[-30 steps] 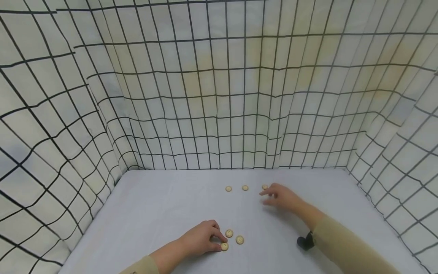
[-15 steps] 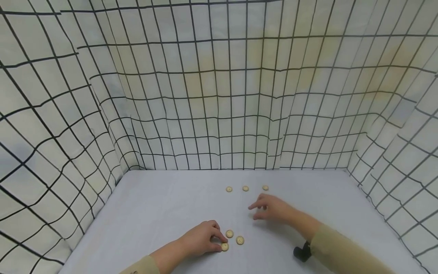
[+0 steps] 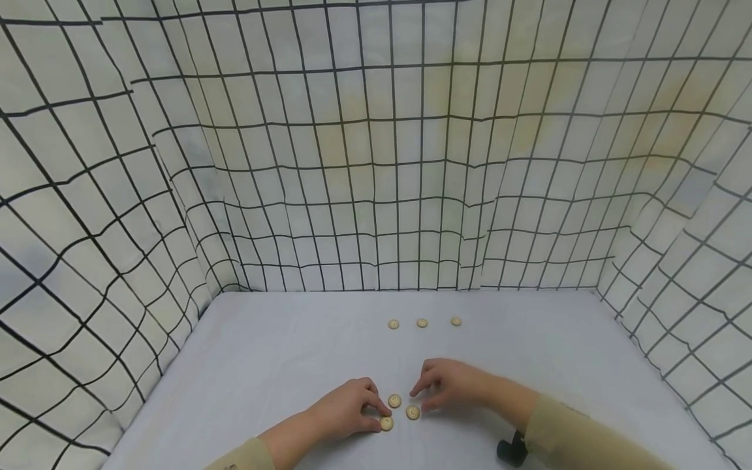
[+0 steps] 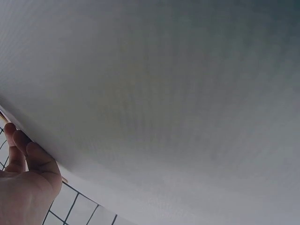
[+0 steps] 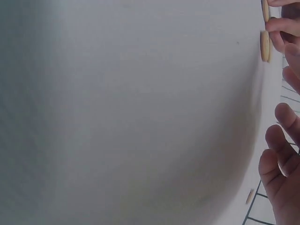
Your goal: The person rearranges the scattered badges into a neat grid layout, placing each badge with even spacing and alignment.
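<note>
My left hand (image 3: 346,412) rests on the table with its thumb and index finger pinching the edge of a pale yellow, round, button-like disc (image 3: 386,423). A second such disc (image 3: 394,401) lies just behind those fingertips. To the right lies a third disc (image 3: 413,412), flat on the cloth. My right hand (image 3: 449,385) hovers beside this third disc, thumb and index spread apart with nothing between them. In the right wrist view its loosely bent fingers (image 5: 281,140) show, and the third disc (image 5: 266,46) appears edge-on near the left hand. The left wrist view shows the left hand (image 4: 33,173) but hides its disc.
Three more discs form a row farther back: a left one (image 3: 393,324), a middle one (image 3: 422,322) and a right one (image 3: 456,321). White cloth covers the table (image 3: 282,346). Black-gridded white curtains (image 3: 352,196) enclose the back and both sides.
My right hand has come from the far right disc toward me and to the left, beside the near group. The left hand and all the discs have kept their places.
</note>
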The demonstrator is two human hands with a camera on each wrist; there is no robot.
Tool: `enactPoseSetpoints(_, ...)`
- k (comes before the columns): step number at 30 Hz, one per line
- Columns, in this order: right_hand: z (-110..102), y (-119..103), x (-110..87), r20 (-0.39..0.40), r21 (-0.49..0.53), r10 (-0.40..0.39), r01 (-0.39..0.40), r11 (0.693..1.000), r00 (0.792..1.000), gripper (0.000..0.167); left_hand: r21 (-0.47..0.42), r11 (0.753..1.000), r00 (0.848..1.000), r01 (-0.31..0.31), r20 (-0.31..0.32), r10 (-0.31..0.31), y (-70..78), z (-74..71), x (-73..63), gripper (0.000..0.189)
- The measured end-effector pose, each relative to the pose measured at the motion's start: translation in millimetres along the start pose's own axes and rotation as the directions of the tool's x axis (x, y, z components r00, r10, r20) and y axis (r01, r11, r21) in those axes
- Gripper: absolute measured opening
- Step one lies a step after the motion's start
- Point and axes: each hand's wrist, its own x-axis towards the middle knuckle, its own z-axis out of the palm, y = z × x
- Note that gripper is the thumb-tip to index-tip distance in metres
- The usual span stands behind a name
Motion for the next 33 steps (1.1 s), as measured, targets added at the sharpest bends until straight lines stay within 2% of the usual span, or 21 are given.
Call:
enactPoseSetpoints(5,5,0,2.1,0.029,-0.040,-0.021,0.023,0.999,0.999,0.024,0.005,1.000,1.000,0.007,0.000,-0.007,-0.3,0.5,0.6,0.020)
enactPoseSetpoints(13,7,-6,2.9,0.080,-0.031,0.026,-0.023,0.999,0.996,0.022,-0.010,1.000,1.000,0.013,0.000,-0.013,-0.7,2.0,1.0,0.020)
enactPoseSetpoints(33,12,-2,9.3,0.089,-0.075,0.022,-0.016,0.997,0.996,0.025,-0.016,1.000,1.000,0.007,0.003,-0.007,-1.7,1.7,1.9,0.019)
